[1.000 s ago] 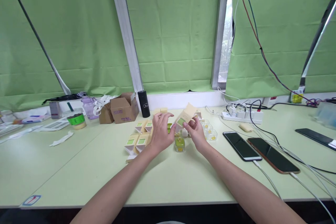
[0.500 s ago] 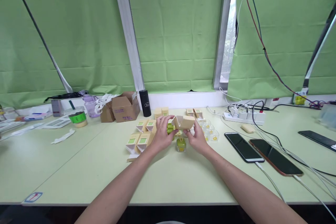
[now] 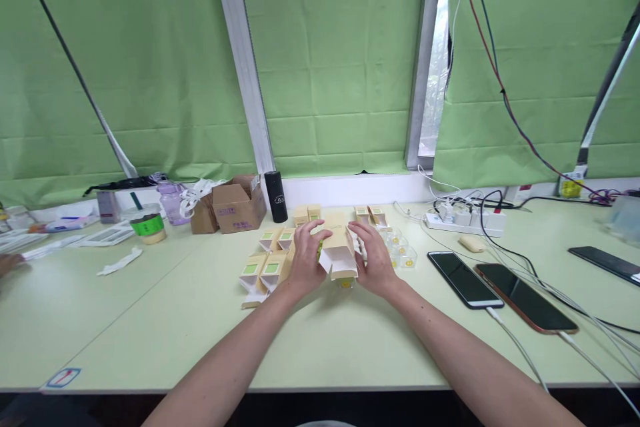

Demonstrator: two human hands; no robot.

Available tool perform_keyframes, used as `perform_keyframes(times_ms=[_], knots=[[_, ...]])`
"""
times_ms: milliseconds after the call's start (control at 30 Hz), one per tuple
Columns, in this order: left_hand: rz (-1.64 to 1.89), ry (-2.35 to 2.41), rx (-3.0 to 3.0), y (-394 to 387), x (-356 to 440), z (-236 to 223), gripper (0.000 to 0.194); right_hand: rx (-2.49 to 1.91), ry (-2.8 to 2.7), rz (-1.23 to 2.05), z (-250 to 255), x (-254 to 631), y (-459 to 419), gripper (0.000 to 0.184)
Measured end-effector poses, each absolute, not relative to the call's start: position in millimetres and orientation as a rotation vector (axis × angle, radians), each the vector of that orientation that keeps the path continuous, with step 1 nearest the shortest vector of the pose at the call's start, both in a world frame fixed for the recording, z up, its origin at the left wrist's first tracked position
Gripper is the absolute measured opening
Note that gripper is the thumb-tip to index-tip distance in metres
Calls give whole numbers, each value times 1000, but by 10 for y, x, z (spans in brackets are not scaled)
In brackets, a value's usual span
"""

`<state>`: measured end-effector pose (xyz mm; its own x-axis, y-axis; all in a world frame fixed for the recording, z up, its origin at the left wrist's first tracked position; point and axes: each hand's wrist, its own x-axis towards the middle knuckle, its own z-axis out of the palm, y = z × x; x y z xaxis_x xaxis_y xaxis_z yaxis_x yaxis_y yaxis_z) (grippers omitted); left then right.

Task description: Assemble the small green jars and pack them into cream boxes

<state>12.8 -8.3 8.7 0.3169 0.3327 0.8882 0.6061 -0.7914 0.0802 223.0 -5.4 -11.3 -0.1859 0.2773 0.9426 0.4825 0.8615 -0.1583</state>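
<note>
Between my hands is a small cream cardboard box (image 3: 339,240), its white-lined end open towards me with flaps sticking out. My left hand (image 3: 309,257) grips its left side, and my right hand (image 3: 374,260) holds the right side with fingers bent over the edge. Just under the box a small glass bottle (image 3: 346,283) stands on the table, mostly hidden by it. Left of my left hand are several similar open boxes (image 3: 273,268) with green windows. Small clear containers (image 3: 403,255) with yellow spots lie beyond my right hand.
More small boxes (image 3: 370,215) stand at the back. A brown carton (image 3: 239,208), black cylinder (image 3: 275,197) and green-banded cup (image 3: 149,225) are to the left. Two phones (image 3: 465,280) with cables and a power strip (image 3: 467,221) lie right. Another person's hand (image 3: 9,263) shows at the far left.
The box was tilted in my right hand, with my left hand apart from it. Both hands have since taken it and turned its open end towards me, over the bottle.
</note>
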Motion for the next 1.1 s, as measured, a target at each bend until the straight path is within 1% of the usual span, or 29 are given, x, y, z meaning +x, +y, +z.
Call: perform_keyframes(times_ms=[167, 300, 467, 667, 733, 833, 900, 1100], knots=[[-1538, -836, -2384, -100, 140, 81, 59, -677, -1652, -194, -133, 2244, 10, 55], [-1699, -826, -2463, -122, 178, 113, 56, -711, -1602, -141, -130, 2245, 34, 47], [-1969, -785, -2531, -97, 195, 134, 50, -731, -1577, -103, -123, 2241, 31, 45], [-2423, -906, -2569, -12, 185, 60, 52, -719, -1566, -40, -106, 2229, 19, 42], [-2497, -936, -2592, -1, 187, 57, 56, -710, -1572, -15, -99, 2227, 16, 42], [-2591, -968, -2599, -8, 194, 75, 72, -695, -1584, 22, -95, 2224, 15, 43], [-2644, -984, -2613, -23, 199, 90, 78, -682, -1592, 40, -95, 2219, 13, 43], [-2712, -1066, -2642, -81, 228, 138, 72, -622, -1625, 101, -89, 2200, -6, 42]])
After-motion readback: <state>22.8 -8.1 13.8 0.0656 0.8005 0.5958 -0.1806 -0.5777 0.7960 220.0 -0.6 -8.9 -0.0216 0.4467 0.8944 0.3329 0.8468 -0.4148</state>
